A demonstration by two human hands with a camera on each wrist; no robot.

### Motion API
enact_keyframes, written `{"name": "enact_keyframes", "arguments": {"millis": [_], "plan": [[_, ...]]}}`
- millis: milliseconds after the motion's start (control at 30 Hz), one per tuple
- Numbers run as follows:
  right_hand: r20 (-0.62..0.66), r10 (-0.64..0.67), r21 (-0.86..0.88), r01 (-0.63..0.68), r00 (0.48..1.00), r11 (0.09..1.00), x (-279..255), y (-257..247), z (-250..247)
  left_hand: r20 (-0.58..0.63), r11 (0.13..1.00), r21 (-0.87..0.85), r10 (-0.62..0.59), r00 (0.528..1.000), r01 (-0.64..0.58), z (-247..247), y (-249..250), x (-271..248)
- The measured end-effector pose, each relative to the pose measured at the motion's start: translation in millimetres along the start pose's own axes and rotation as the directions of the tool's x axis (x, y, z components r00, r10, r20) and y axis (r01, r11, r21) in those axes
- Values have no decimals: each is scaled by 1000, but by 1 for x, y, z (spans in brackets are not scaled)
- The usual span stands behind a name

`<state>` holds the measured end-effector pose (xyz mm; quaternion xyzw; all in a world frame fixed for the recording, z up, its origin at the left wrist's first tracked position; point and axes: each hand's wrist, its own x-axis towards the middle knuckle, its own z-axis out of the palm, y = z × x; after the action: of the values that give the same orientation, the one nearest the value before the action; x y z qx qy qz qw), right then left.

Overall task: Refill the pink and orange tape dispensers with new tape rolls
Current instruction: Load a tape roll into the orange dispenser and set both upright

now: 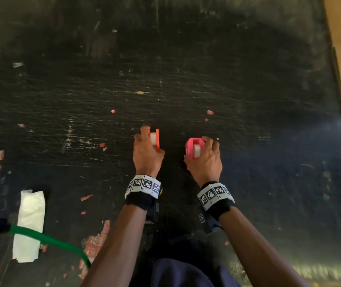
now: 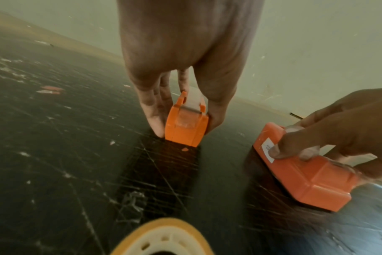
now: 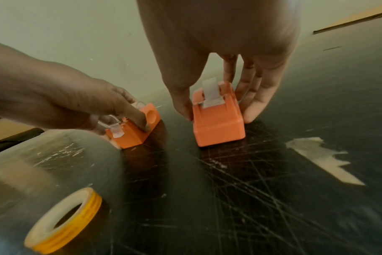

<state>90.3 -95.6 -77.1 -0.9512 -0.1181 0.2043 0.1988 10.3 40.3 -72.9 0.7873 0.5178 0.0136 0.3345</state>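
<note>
- Left hand (image 1: 147,150) grips the orange dispenser (image 1: 155,139), tape roll inside.
- Right hand (image 1: 205,157) grips the pink dispenser (image 1: 194,149), roll loaded.
- Both stand on the table (image 1: 186,79); a yellow tape roll (image 3: 64,222) lies nearby.

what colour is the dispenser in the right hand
Pink, with a white roll inside; the dispenser in the right hand shows best in the head view.

So both dispensers sit on the bench (image 1: 186,79), side by side but apart: left dispenser (image 1: 154,139) in the left hand (image 1: 146,152), right dispenser (image 1: 194,149) in the right hand (image 1: 205,160). A loose tape roll (image 3: 63,219) lies nearer the person, and a folded paper towel (image 1: 29,224) is off far left.
</note>
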Motion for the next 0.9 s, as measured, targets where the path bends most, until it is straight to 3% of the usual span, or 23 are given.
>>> {"name": "enact_keyframes", "arguments": {"millis": [267, 633, 900], "plan": [[-56, -64, 33, 66, 996, 997, 23, -15, -14, -35, 999, -30, 12, 999, -13, -11, 14, 13], [-177, -134, 17, 139, 975, 990, 131, -72, -41, -130, 998, -39, 51, 990, -57, -25, 61, 97], [-72, -88, 9, 89, 993, 996, 148, -59, -8, -64, 1000, -7, 26, 998, -27, -5, 49, 122]]}}
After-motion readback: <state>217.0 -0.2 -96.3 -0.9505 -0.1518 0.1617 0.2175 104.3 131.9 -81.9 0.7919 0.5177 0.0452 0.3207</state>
